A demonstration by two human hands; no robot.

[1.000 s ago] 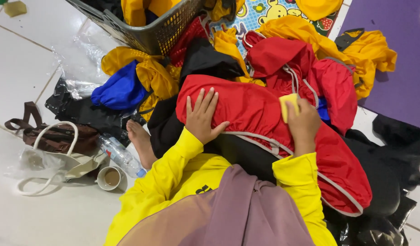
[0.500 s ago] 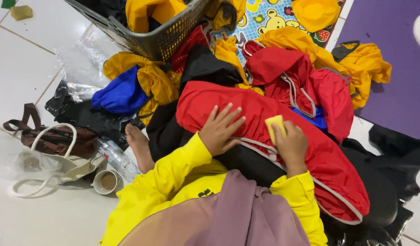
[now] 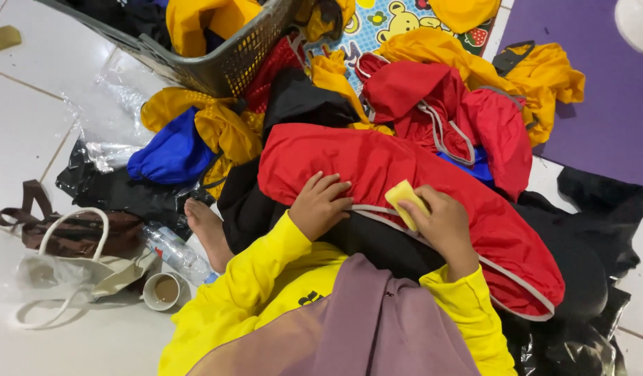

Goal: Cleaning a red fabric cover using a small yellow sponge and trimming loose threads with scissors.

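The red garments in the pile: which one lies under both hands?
The long red jacket with grey piping across the lap. The left hand presses flat on it; the right hand holds a yellow sponge there. The other crumpled red garment lies farther away, untouched.

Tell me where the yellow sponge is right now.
In the head view, the yellow sponge sits just right of centre, held in the right hand against the red jacket, with the left hand beside it.

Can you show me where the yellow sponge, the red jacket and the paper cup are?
yellow sponge (image 3: 404,200), head view, on its upper face.
red jacket (image 3: 377,163), head view, on its broad middle.
paper cup (image 3: 163,291), head view, on the drink inside.
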